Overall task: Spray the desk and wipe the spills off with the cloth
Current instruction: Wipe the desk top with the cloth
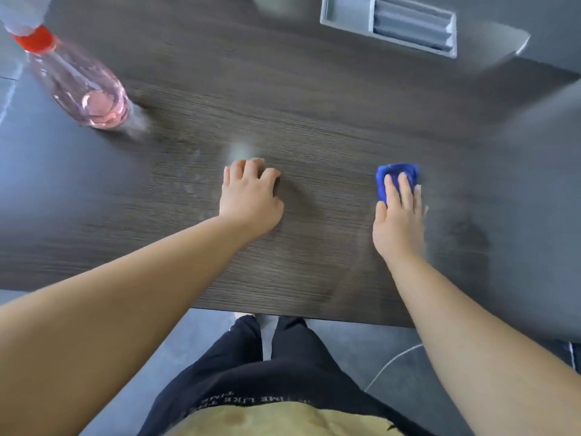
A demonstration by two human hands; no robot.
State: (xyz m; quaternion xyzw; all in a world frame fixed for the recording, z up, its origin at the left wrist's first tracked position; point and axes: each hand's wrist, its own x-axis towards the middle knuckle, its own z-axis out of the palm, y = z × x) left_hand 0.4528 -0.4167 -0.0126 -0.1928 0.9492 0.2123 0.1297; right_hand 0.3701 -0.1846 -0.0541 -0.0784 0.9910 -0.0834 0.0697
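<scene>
A dark wood-grain desk (pixel 314 114) fills the view. My right hand (pixel 399 221) presses flat on a bunched blue cloth (pixel 396 174) at the desk's right of centre; part of the cloth is hidden under the fingers. My left hand (pixel 250 199) rests on the desk near the middle with curled fingers and nothing in it. A clear spray bottle (pixel 81 86) with pink liquid and a red collar stands at the far left. A pale smear (pixel 242 151) lies just beyond my left fingertips.
A grey recessed cable tray (pixel 390 23) sits in the desk at the back right. The desk's near edge (pixel 298 314) runs just in front of my legs. Grey floor and a thin white cable (pixel 390 363) lie below at right.
</scene>
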